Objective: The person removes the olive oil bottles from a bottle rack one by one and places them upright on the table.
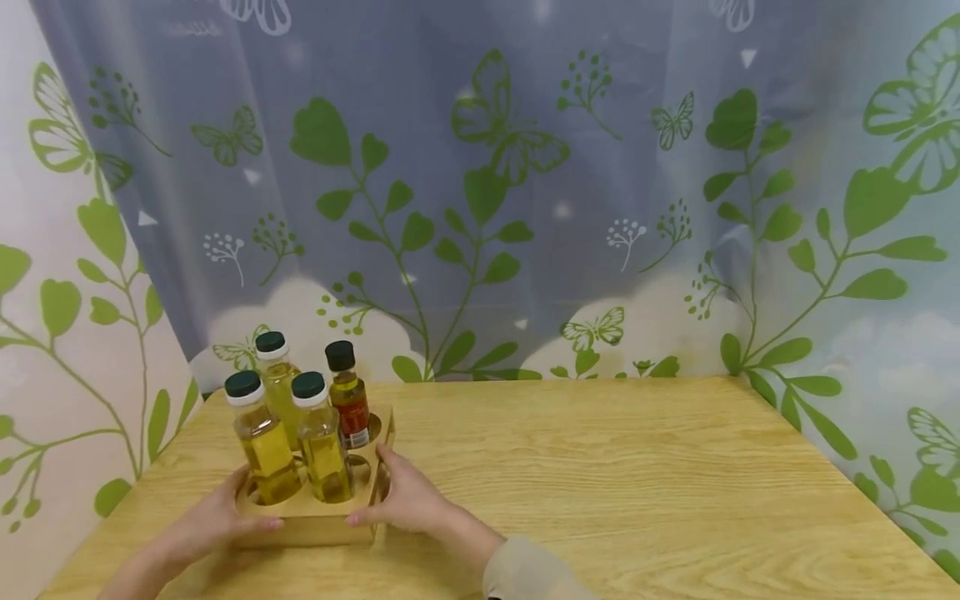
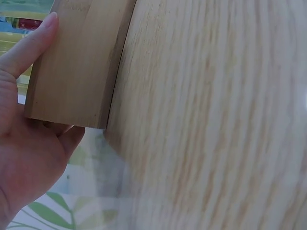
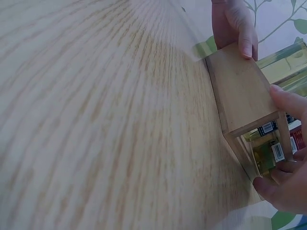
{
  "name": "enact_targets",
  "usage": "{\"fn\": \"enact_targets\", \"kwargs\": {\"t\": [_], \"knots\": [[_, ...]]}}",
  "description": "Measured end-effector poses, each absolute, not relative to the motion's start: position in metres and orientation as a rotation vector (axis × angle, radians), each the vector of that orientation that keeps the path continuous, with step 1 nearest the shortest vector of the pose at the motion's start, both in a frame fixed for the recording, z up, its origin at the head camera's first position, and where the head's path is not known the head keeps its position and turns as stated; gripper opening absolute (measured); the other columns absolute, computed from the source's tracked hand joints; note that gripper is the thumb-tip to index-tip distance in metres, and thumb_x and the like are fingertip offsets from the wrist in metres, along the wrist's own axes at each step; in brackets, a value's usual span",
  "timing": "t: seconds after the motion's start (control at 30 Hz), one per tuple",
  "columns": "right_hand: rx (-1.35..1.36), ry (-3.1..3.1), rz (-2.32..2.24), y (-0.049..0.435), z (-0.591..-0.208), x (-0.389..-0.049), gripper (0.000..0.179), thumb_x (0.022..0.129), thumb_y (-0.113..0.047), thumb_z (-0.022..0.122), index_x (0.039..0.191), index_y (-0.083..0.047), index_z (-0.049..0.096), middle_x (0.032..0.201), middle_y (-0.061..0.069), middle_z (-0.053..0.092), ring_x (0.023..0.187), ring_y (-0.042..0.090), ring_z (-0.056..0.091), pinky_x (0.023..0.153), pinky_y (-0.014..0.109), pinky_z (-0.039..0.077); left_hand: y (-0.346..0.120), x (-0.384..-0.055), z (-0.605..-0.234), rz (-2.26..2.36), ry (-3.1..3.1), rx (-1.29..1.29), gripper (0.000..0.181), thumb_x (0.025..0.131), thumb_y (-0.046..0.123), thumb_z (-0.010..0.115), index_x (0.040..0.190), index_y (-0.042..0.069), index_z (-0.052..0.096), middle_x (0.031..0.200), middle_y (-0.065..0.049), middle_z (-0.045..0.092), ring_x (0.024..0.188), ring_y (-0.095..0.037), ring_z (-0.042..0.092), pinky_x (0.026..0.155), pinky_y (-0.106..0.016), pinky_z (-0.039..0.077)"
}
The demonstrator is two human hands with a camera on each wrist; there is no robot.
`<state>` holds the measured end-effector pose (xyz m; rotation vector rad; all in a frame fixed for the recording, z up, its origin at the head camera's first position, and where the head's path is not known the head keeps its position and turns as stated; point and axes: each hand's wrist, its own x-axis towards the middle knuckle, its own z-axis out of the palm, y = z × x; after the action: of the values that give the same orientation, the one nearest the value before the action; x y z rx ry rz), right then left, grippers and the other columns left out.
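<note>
A wooden bottle rack (image 1: pixel 315 531) stands at the table's left side in the head view, held between both hands. My left hand (image 1: pixel 198 521) grips its left front corner, thumb along the front face. At the right end, my right hand (image 1: pixel 408 498) grips the side with thumb on the front. Three bottles of yellow oil with dark green caps, a front-left bottle (image 1: pixel 266 450), a front-middle bottle (image 1: pixel 324 450) and a back bottle (image 1: pixel 281 392), sit in the rack. Behind them stands a slimmer dark-capped bottle (image 1: pixel 351 408) with a red label. Round holes show along the rack's right side.
The light wood-grain table (image 1: pixel 615 492) stretches away to the right of the rack. A blue curtain (image 1: pixel 600 208) with green leaves and butterflies hangs along the back edge, and similar printed cloth (image 1: pixel 67 375) borders the left side.
</note>
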<state>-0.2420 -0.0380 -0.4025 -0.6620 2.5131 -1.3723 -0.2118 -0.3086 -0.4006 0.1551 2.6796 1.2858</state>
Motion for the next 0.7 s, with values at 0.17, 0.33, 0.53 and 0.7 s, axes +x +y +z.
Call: {"fn": "enact_targets", "kwargs": {"t": [0.17,0.33,0.53,0.7], "knots": [[-0.615,2.469,-1.426,-0.0385,-0.4005,-0.2414,0.097,0.069,-0.025,0.084,0.145,-0.005,0.028,0.145,0.012,0.035,0.129,0.031,0.037,0.104,0.043,0.034,-0.3097,-0.2131,-0.4021,1.339,2.654,0.142,0.103,0.08,0.028,0.074,0.139,-0.019,0.002,0.14,-0.042,0.013,0.128,-0.055,0.013,0.1,-0.066,0.014],[-0.569,2.431,-1.467,-0.0395,-0.3989,-0.2404,0.097,0.068,-0.021,0.084,0.146,-0.006,0.028,0.145,0.012,0.034,0.129,0.033,0.036,0.104,0.046,0.032,-0.3105,-0.2132,-0.403,1.345,2.668,0.146,0.103,0.079,0.028,0.074,0.138,-0.019,0.004,0.14,-0.043,0.014,0.128,-0.055,0.016,0.1,-0.066,0.015],[-0.564,2.423,-1.465,-0.0393,-0.3982,-0.2412,0.097,0.068,-0.021,0.084,0.146,-0.006,0.028,0.146,0.013,0.034,0.13,0.033,0.035,0.105,0.046,0.031,-0.3102,-0.2131,-0.4008,1.331,2.661,0.137,0.101,0.08,0.028,0.074,0.138,-0.019,0.005,0.139,-0.043,0.014,0.128,-0.055,0.016,0.1,-0.066,0.016],[-0.593,2.402,-1.463,-0.0347,-0.3999,-0.2422,0.096,0.071,-0.022,0.082,0.147,-0.006,0.025,0.147,0.012,0.031,0.132,0.032,0.032,0.106,0.047,0.029,-0.3074,-0.213,-0.3989,1.312,2.666,0.146,0.101,0.08,0.029,0.073,0.138,-0.019,0.005,0.139,-0.044,0.013,0.128,-0.055,0.017,0.1,-0.066,0.017]]}}
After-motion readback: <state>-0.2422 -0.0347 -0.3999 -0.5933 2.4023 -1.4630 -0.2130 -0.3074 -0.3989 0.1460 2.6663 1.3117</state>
